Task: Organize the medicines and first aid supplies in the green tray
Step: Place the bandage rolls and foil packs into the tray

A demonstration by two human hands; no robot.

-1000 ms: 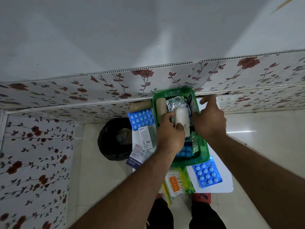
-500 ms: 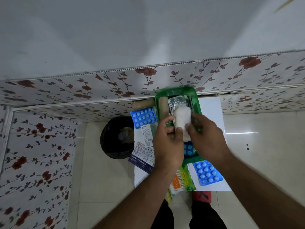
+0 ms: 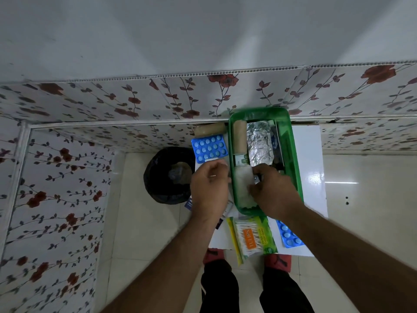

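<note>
Green tray (image 3: 293, 154): sits on the white bench (image 3: 309, 154), far end against the flowered wall, already part filled.
White gauze roll (image 3: 242, 184): lying lengthwise in the near left corner of the tray, just below the tan bandage roll (image 3: 239, 137) and beside the foil pack (image 3: 259, 145).
Right hand (image 3: 275, 195): down in the tray, fingers curled onto the right flank of the gauze roll, grip narrow and touching it; whether it truly pinches or only presses, I cannot tell.
Left hand (image 3: 209, 190): just outside the tray's left wall, loosely curled over the papers there; whether that grip holds anything is hidden.
Handling, gauze: looks light, soft and squashy, so it should give under the fingers and snag rather than slip; best taken across the middle of the roll, not by a loose end that could unwind.
Handling, blisters: the blue blister pack (image 3: 209, 149) left of the tray and the second blue pack (image 3: 290, 237) at the near right look thin, stiff and light; take them by the edges, flat.
Handling, swabs: the cotton swab packet (image 3: 252, 239) below the tray looks crinkly and slick; a broad pinch across its width should serve.
Risk: a crowded tray, so pushing the gauze down may shove the foil pack.
</note>
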